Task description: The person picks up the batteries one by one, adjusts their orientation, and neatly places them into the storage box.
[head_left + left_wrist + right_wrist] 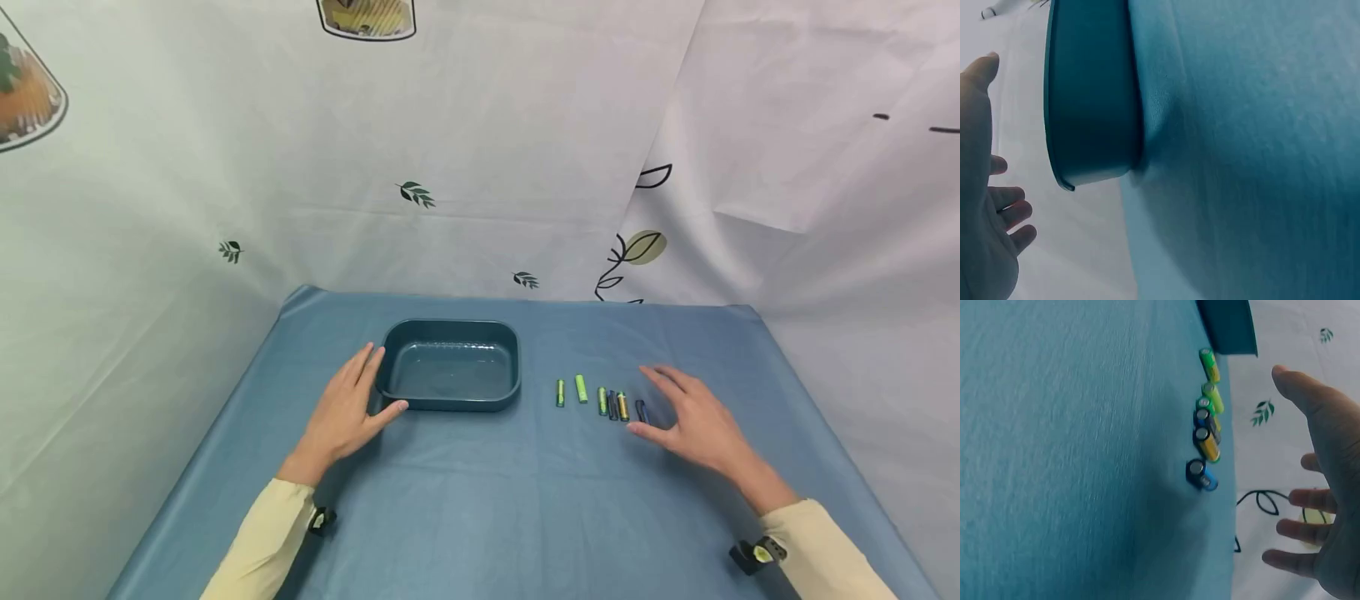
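Note:
A dark teal rectangular tray [450,405] stands on the blue cloth with nothing in it. At its left end is my left hand [341,417], fingers extended near the rim and thumb by the front corner. To the right of the tray lie several batteries [581,389], some green, others dark blue or with a gold band. My right hand [701,425] hovers just right of them, thumb and fingers spread apart around nothing. The dark blue battery [1202,474] at the row's right end is nearest to it. Both palms face inward.
A blue cloth [480,517] covers the table. Behind and at both sides hangs a white printed curtain [510,150] with leaf drawings. Each sleeve has a small dark wrist device [757,554] at its cuff.

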Motion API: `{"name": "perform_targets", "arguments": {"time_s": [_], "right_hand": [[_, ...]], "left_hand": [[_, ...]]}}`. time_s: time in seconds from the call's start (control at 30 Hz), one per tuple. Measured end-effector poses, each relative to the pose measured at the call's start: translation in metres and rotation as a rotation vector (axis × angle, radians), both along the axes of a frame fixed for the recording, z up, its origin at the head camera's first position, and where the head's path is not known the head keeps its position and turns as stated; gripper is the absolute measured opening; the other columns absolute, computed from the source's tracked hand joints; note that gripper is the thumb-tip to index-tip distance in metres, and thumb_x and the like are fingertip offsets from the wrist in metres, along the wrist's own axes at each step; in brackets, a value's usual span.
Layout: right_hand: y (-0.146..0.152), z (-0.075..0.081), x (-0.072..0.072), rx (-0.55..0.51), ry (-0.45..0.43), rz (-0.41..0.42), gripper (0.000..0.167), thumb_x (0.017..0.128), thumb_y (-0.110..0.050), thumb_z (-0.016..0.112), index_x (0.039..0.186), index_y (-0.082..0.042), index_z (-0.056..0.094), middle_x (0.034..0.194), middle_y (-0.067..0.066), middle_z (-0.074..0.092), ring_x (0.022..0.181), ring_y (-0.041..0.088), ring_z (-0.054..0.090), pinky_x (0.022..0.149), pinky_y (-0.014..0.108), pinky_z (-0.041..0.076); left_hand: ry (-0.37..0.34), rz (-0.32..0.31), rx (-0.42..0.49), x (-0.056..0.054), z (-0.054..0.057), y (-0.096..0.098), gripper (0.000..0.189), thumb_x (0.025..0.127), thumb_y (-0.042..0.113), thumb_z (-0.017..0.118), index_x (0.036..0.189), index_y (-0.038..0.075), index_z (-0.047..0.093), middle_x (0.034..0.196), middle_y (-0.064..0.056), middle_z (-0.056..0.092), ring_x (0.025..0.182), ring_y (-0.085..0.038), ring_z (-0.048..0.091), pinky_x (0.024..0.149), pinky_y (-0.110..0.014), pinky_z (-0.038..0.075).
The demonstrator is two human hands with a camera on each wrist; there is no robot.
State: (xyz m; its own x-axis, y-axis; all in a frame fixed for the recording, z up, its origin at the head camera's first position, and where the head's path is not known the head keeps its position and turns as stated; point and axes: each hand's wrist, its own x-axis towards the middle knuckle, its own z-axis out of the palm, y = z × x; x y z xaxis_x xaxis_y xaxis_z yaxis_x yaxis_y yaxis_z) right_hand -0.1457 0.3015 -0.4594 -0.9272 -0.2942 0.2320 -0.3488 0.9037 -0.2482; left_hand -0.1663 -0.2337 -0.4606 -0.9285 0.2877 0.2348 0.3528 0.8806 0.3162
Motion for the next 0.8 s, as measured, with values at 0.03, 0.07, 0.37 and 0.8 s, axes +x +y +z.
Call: {"name": "perform_targets", "arguments": {"time_s": [0.03,0.07,0.37,0.8], "right_hand": [[0.001,0.000,0.000,-0.012,0.000,0.005,0.094,0.081,-0.059,0.081,0.155,-0.012,0.046,0.149,0.025,0.046,0.130,0.052,0.046,0.091,0.072,0.044],[0.003,-0.001,-0.001,-0.023,-0.002,0.009,0.094,0.081,-0.058,0.082,0.154,-0.012,0.047,0.148,0.026,0.047,0.129,0.052,0.047,0.091,0.072,0.043],[0.018,-0.011,-0.009,-0.106,-0.036,0.039,0.091,0.076,-0.049,0.089,0.150,-0.010,0.053,0.141,0.026,0.053,0.125,0.050,0.050,0.092,0.071,0.043],[0.039,-0.028,-0.021,-0.206,-0.129,0.103,0.078,0.079,-0.043,0.089,0.141,-0.007,0.062,0.129,0.016,0.062,0.100,0.027,0.061,0.076,0.039,0.052]], "left_hand": [[-0.008,0.004,0.024,-0.002,0.000,-0.001,0.096,0.095,0.058,0.066,0.164,0.008,0.021,0.168,-0.022,0.020,0.150,-0.045,0.025,0.116,-0.064,0.025],[-0.017,0.009,0.045,-0.005,-0.001,-0.001,0.096,0.094,0.057,0.066,0.164,0.009,0.022,0.167,-0.022,0.020,0.150,-0.045,0.025,0.115,-0.065,0.026],[-0.134,0.046,0.209,-0.021,-0.008,-0.005,0.097,0.091,0.058,0.071,0.164,0.012,0.026,0.167,-0.020,0.023,0.147,-0.043,0.028,0.110,-0.068,0.030],[-0.232,0.052,0.351,-0.029,-0.023,-0.012,0.099,0.087,0.056,0.077,0.163,0.013,0.029,0.165,-0.018,0.028,0.142,-0.046,0.037,0.106,-0.068,0.037]]}}
